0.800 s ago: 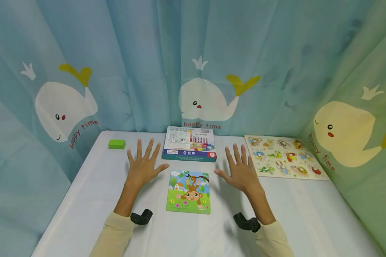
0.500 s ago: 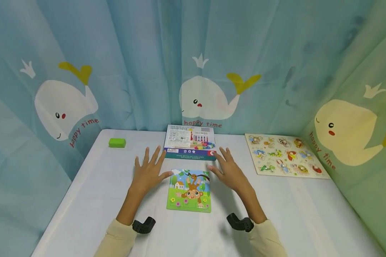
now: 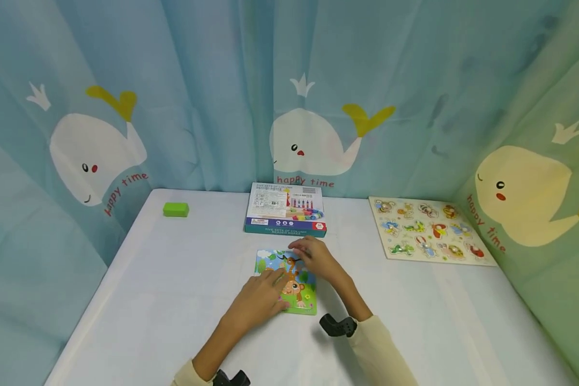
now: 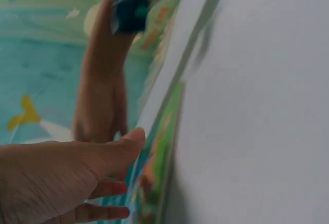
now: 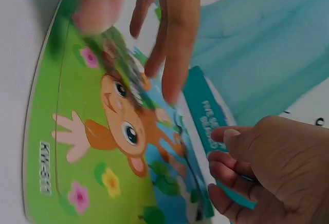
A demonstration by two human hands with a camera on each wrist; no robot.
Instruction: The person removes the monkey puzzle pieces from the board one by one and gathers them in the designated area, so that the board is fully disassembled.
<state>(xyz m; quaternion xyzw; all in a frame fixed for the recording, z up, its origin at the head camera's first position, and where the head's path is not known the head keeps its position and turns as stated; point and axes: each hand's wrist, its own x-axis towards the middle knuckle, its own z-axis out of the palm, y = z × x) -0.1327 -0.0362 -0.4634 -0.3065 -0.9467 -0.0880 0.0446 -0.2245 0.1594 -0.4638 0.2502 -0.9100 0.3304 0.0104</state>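
Note:
A square monkey jigsaw puzzle (image 3: 310, 303) in its tray lies on the white table, green and blue with flowers. Over its left half is my left hand (image 3: 257, 301), fingers spread and relaxed, hiding part of the picture. At the puzzle's upper right corner I have my right hand (image 3: 317, 258), fingers loosely bent. The right wrist view shows this right hand (image 5: 280, 167) beside the puzzle's blue edge, with nothing seen in its fingers. There the left hand (image 5: 177, 23) reaches over the monkey's face; whether its fingertips touch the pieces I cannot tell.
Behind the puzzle lies a beaded-column toy box (image 3: 286, 230). A wooden insect peg board (image 3: 441, 258) lies at the back right. Toward the back left is a green block (image 3: 176, 209). Blue whale-print curtains (image 3: 212, 107) enclose the table's back and sides.
Both hands have moved inward from either side of the puzzle. The left is now over its left half, the right at its upper right corner with fingers more bent.

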